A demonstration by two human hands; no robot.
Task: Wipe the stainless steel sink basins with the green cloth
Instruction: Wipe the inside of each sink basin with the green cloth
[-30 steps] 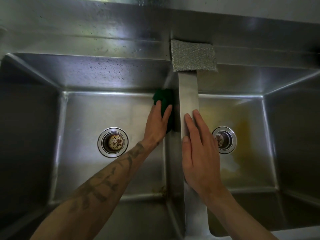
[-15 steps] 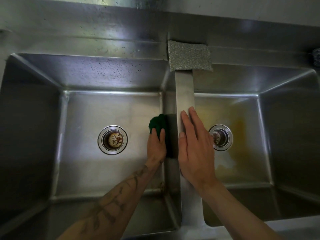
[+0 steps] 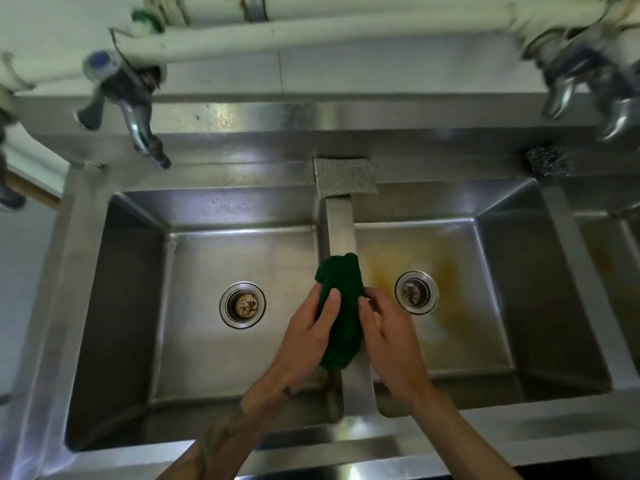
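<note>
- While both hands hold the cloth (image 3: 341, 306) above the divider (image 3: 343, 233), the grip looks split: the left hand (image 3: 304, 344) has its thumb and fingers closed round the cloth's left side, and the right hand (image 3: 391, 344) pinches its right edge with curled fingers. If one lets go early, I judge the bunched cloth could slip off into either basin.
- Because the cloth is wadded into a lump rather than spread flat, a wipe from here would likely touch only a narrow strip of steel and leave streaks.
- Brown grime sits at the near end of the divider, just below the cloth; a pass that starts too far forward would miss it.
- On the right basin (image 3: 540, 271) floor a yellow-brown stain spreads round the right drain (image 3: 416, 292). A dirty cloth dragged through it might smear the stain wider instead of lifting it.
- In the left basin (image 3: 131, 289), the left drain (image 3: 242, 304) holds speckled bits in its strainer; a careless sweep could push them out across the floor.
- Farther back, a grey scrub pad (image 3: 344, 176) lies on the rim at the divider's far end, overhanging slightly. A long stroke up the divider could knock it into a basin.
- Beyond that, the tap (image 3: 138, 126) hangs over the back ledge, where a raised hand might bump it.
</note>
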